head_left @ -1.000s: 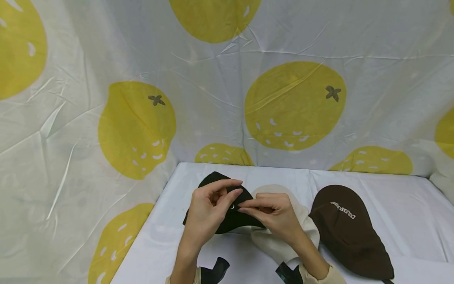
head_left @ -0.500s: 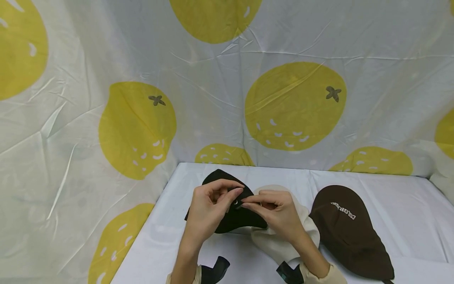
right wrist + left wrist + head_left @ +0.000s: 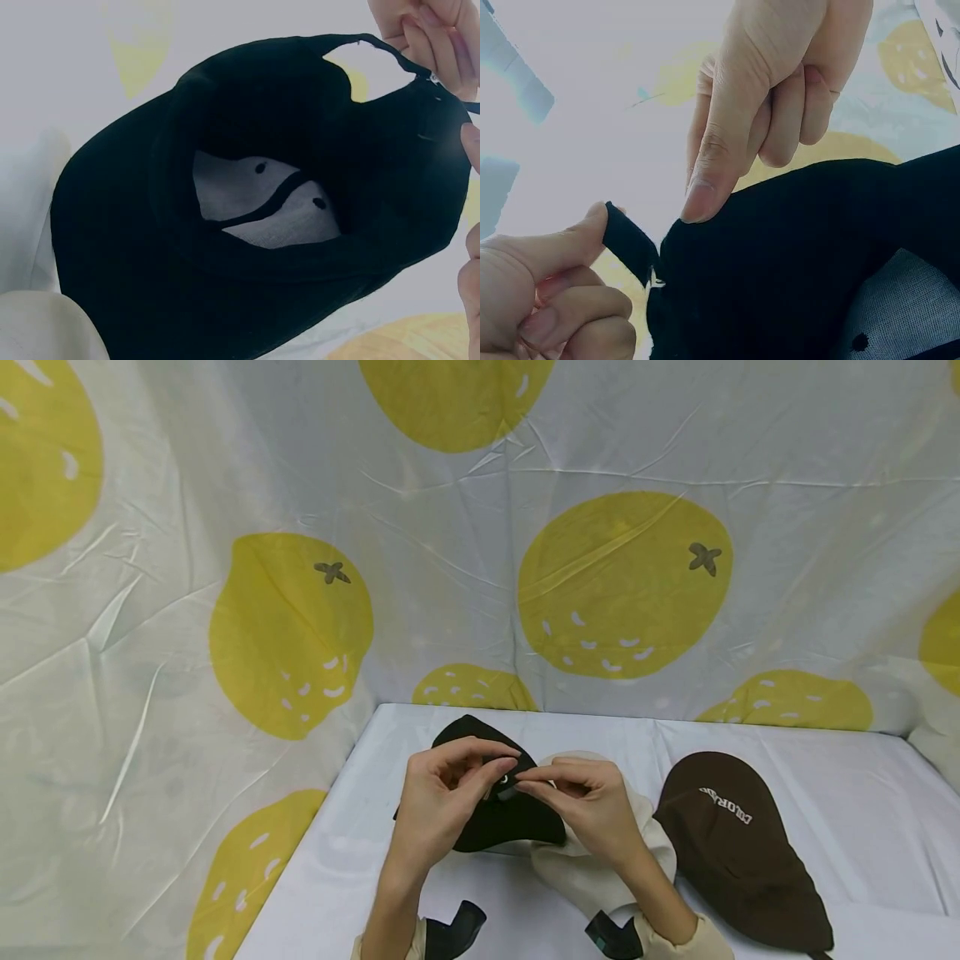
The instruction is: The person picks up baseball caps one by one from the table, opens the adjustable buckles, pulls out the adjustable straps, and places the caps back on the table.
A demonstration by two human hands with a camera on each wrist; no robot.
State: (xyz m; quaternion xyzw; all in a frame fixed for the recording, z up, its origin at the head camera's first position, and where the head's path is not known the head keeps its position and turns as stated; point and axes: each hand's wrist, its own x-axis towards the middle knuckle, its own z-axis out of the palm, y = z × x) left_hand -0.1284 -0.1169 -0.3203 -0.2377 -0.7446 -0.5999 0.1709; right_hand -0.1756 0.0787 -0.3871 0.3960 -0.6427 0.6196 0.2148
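Note:
A black cap (image 3: pixel 517 818) hangs in front of me, its opening and grey lining facing the right wrist camera. My left hand (image 3: pixel 438 789) pinches the edge of its back strap between thumb and index finger. Close beside it, my right hand (image 3: pixel 581 797) pinches the loose end of the strap (image 3: pixel 628 241). A small light-coloured buckle (image 3: pixel 656 279) sits where the loose end leaves the cap. Above the strap, a rounded gap opens in the back of the cap. The left hand hides part of the crown in the head view.
A cream cap (image 3: pixel 577 877) lies on the white-covered table (image 3: pixel 862 827) behind my right hand. To its right lies a dark brown cap (image 3: pixel 731 835) with white lettering. A lemon-print cloth (image 3: pixel 450 610) hangs behind and along the left of the table.
The black cap has shifted slightly up and to the right. My right hand's fingertips have risen a little with the strap end, while the left hand has barely moved.

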